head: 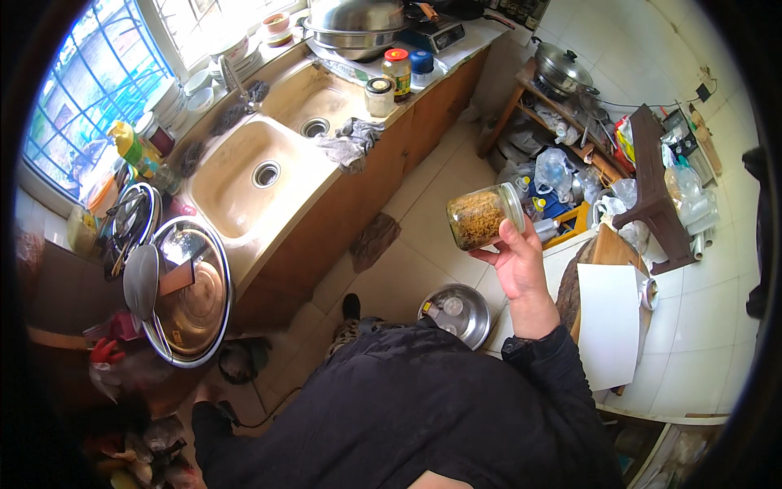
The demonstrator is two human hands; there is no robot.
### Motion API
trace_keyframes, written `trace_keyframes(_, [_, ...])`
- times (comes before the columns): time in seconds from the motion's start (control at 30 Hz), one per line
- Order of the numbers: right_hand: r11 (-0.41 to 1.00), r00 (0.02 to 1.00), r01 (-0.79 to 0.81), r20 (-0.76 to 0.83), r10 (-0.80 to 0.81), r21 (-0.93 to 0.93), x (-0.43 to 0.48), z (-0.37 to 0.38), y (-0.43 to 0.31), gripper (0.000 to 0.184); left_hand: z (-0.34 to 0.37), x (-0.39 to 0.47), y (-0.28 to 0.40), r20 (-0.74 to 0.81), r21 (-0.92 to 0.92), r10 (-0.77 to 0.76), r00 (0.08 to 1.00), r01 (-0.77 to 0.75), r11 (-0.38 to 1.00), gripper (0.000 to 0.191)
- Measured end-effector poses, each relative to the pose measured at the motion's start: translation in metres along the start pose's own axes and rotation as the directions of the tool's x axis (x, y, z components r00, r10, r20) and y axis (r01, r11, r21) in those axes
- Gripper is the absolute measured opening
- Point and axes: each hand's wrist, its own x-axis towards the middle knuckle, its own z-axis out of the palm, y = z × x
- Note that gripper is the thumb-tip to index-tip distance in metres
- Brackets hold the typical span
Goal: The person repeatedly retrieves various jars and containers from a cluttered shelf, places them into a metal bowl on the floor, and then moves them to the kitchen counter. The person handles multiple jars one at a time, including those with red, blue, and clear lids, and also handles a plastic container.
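My right hand (516,260) grips a clear glass jar (482,217) by its lid end, tilted on its side above the floor. Brown, crumbly contents fill much of the jar, and a pale lid or rim faces right. Low on the left, my left hand (209,391) hangs beside my body, small and dim, so its fingers are unclear. Below the jar, a steel basin (473,321) holds a few small items. A white sheet (608,327) lies over a wooden board (611,244) to the right of my right forearm.
A double-bowl sink (223,174) runs along the left counter, with a grey rag (351,143) on its edge. Jars (380,98) stand at its far end. A large steel basin (220,293) sits at left. A cluttered wooden rack (519,104) carries a lidded pot (562,67).
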Motion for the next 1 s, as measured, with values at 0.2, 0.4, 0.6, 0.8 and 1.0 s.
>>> trace_keyframes(0.2, [0.999, 0.999, 0.006, -0.034, -0.005, 0.031, -0.002, -0.007, -0.005, 0.055, -0.04, -0.036, 0.133, -0.084, -0.649, 0.347, 0.934, -0.316, 0.692, 0.045])
trace_keyframes(0.4, [0.999, 0.998, 0.012, -0.055, -0.01, 0.041, -0.007, -0.011, -0.01, 0.057, -0.125, -0.123, 0.293, -0.162, -0.569, 0.624, 0.765, -0.589, 0.574, 0.019])
trace_keyframes(0.6, [0.999, 0.999, 0.016, -0.032, -0.014, 0.045, -0.012, -0.016, -0.015, 0.06, -0.217, -0.232, 0.403, -0.298, -0.342, 0.69, 0.66, -0.749, 0.568, 0.019])
trace_keyframes(0.8, [0.999, 1.0, 0.018, -0.016, -0.017, 0.043, -0.02, -0.016, -0.02, 0.059, -0.27, -0.291, 0.494, -0.633, 0.149, 0.774, -0.027, -0.985, 0.088, 0.039])
trace_keyframes(1.0, [0.999, 1.0, 0.02, -0.019, -0.019, 0.037, -0.029, -0.016, -0.027, 0.061, -0.277, -0.331, 0.578, -0.622, 0.257, 0.742, -0.249, -0.961, -0.108, 0.1])
